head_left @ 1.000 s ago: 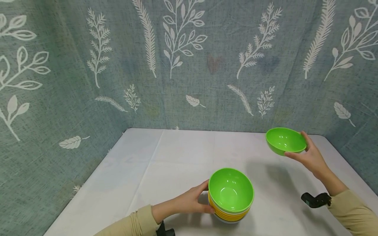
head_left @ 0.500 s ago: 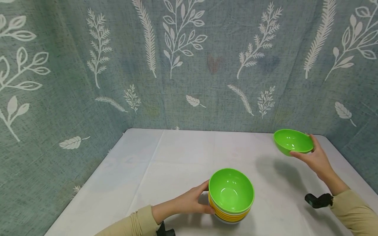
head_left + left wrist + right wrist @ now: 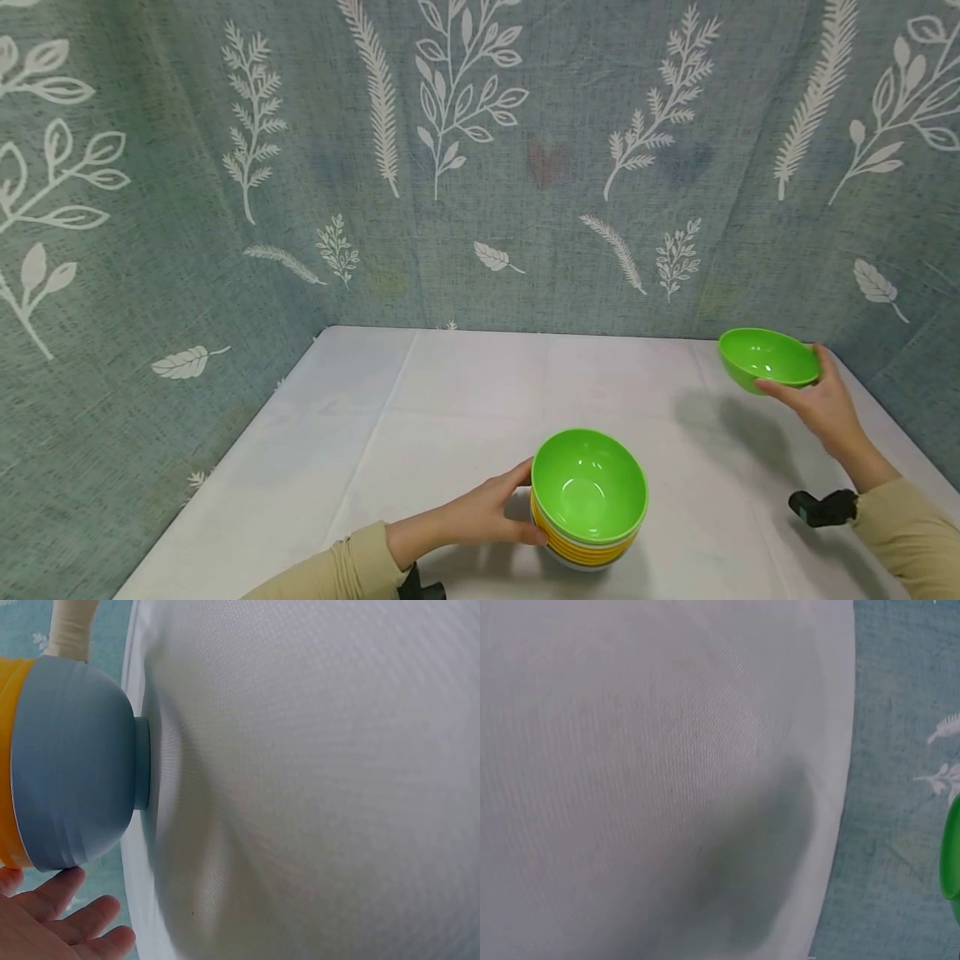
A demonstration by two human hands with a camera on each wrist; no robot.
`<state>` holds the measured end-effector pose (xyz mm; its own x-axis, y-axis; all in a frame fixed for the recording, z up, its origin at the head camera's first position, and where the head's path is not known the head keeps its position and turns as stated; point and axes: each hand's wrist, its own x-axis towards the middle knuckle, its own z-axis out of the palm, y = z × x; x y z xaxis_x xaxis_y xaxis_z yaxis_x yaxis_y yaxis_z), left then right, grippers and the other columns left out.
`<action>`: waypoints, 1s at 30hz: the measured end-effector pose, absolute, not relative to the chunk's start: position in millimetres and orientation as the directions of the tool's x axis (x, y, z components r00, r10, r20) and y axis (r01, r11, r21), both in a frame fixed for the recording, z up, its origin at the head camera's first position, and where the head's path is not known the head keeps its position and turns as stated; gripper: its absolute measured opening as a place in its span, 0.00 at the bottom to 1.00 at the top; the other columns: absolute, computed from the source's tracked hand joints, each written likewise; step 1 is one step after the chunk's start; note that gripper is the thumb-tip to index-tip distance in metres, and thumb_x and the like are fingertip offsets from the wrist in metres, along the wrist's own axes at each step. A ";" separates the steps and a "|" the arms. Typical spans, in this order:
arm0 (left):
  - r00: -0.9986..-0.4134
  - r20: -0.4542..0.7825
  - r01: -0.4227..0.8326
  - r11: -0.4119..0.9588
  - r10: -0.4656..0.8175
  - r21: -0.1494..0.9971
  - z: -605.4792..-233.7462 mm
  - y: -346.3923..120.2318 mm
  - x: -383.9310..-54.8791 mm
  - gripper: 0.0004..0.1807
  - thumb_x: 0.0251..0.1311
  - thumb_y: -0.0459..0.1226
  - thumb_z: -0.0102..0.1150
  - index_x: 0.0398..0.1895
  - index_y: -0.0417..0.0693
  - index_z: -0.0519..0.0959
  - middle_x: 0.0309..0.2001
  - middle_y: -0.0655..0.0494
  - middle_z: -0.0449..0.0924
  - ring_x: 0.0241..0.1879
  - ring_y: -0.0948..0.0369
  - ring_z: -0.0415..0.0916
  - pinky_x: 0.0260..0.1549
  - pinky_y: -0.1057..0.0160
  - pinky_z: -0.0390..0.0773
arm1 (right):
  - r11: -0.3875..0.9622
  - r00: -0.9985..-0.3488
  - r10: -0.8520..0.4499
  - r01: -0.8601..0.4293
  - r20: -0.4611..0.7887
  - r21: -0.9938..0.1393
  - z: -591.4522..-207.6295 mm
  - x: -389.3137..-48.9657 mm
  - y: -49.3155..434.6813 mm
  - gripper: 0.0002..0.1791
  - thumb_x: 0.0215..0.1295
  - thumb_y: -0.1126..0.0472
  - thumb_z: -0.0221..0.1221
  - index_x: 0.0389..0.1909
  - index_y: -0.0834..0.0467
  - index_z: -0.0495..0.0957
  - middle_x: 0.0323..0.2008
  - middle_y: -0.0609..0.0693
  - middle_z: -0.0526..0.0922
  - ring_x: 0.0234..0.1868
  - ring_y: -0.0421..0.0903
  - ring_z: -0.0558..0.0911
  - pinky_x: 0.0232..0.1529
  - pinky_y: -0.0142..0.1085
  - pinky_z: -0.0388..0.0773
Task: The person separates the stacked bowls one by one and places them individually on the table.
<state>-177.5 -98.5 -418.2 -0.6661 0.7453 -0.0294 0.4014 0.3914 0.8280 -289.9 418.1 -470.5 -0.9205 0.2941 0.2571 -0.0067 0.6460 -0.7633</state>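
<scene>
Shifted farther right, one green bowl point(image 3: 767, 358) hangs above the desk point(image 3: 465, 392), pinched at its edge by the right hand point(image 3: 828, 410); the left hand point(image 3: 491, 510), thumb and fingers spread, grips the bowl stack point(image 3: 588, 496) just to its right.

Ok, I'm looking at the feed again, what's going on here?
A person's right hand holds a green bowl in the air over the far right part of the white table. The left hand touches the side of a stack of bowls standing on the table: another green bowl on top, yellow bowls below, and a blue-grey bowl at the bottom.
</scene>
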 end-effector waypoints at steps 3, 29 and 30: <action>-0.668 -0.027 0.405 0.395 0.743 0.825 -417.7 -98.7 -177.0 0.50 0.50 0.44 0.66 0.70 0.73 0.44 0.66 0.67 0.58 0.63 0.63 0.59 0.60 0.43 0.59 | 0.619 -0.929 0.301 0.016 0.218 -0.785 -451.0 -276.8 407.0 0.57 0.54 0.42 0.61 0.71 0.47 0.28 0.70 0.63 0.43 0.64 0.62 0.54 0.57 0.39 0.67; -0.665 -0.029 0.406 0.395 0.746 0.824 -417.3 -99.3 -176.9 0.49 0.50 0.44 0.66 0.70 0.73 0.44 0.66 0.67 0.58 0.63 0.63 0.59 0.59 0.43 0.59 | 0.566 -0.909 0.397 0.132 0.129 -0.814 -471.4 -298.9 446.2 0.63 0.52 0.39 0.60 0.69 0.56 0.21 0.69 0.67 0.33 0.67 0.68 0.44 0.61 0.62 0.50; -0.665 -0.028 0.409 0.396 0.746 0.823 -417.1 -99.2 -176.9 0.49 0.50 0.44 0.66 0.70 0.73 0.44 0.66 0.67 0.58 0.63 0.63 0.59 0.59 0.43 0.59 | 0.561 -0.911 0.393 0.133 0.122 -0.817 -468.1 -296.1 445.0 0.64 0.52 0.39 0.60 0.69 0.57 0.21 0.69 0.67 0.32 0.67 0.68 0.43 0.61 0.63 0.48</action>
